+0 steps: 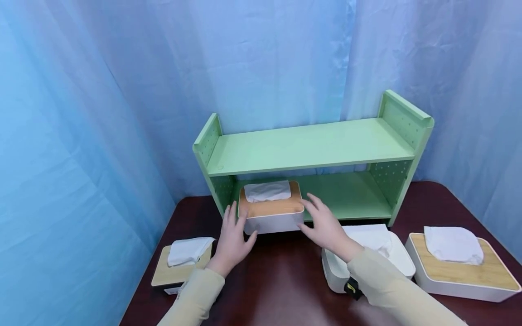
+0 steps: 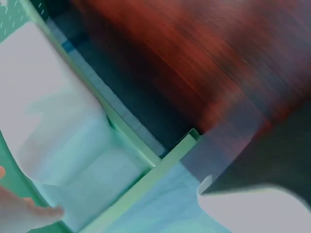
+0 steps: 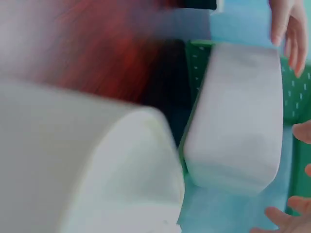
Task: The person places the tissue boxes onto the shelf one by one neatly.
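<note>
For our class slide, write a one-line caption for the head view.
Two open hands, left hand and right hand, flank a tissue box on the green shelf.

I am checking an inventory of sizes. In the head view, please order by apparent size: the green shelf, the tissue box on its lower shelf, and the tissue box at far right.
1. green shelf
2. tissue box at far right
3. tissue box on the lower shelf

The last two may be alike: the right one lies nearer the camera.

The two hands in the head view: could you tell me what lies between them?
In the head view, the tissue box on the green shelf's lower board lies between the left hand and right hand.
</note>
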A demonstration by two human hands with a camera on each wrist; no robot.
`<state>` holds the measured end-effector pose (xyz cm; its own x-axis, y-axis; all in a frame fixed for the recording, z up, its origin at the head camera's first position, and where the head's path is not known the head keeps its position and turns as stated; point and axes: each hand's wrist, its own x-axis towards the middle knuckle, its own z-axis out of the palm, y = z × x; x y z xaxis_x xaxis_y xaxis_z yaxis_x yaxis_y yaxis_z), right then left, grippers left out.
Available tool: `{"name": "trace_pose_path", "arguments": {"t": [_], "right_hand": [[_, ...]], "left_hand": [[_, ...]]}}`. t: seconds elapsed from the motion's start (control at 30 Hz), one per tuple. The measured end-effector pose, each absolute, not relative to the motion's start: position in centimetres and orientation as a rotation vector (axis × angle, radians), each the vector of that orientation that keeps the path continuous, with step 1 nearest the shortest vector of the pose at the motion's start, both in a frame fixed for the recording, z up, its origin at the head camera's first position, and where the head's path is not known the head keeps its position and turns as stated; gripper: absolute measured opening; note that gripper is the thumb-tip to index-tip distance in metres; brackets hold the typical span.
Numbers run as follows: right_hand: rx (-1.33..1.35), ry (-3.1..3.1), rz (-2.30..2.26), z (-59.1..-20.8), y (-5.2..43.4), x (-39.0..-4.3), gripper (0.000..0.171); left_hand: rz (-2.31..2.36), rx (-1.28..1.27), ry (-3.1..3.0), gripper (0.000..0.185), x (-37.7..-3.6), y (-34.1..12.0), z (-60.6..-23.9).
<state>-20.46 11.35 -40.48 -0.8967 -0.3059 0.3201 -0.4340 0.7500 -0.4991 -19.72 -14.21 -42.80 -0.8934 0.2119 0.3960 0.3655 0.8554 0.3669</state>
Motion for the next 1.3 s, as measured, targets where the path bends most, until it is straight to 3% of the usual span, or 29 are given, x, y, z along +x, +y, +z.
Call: {"name": "trace_pose_path", "arguments": {"t": [0.2, 0.5, 1.3], "right_hand": [[0.792, -2.678, 0.399, -41.7, 11.2, -18.5, 0.064], [0.796, -2.696, 0.289, -43.0, 10.6, -17.6, 0.067], [0.661, -3.004, 0.251, -41.5, 8.6, -23.4, 0.069]], "left_hand": [[-0.262, -0.524, -2.856, 0.067, -17.6, -13.7, -43.7], [-0.141, -0.495, -2.913, 0.066, -17.1, -13.5, -44.4], [-0.111, -0.386, -2.999, 0.072, -22.8, -13.7, -42.8]]}}
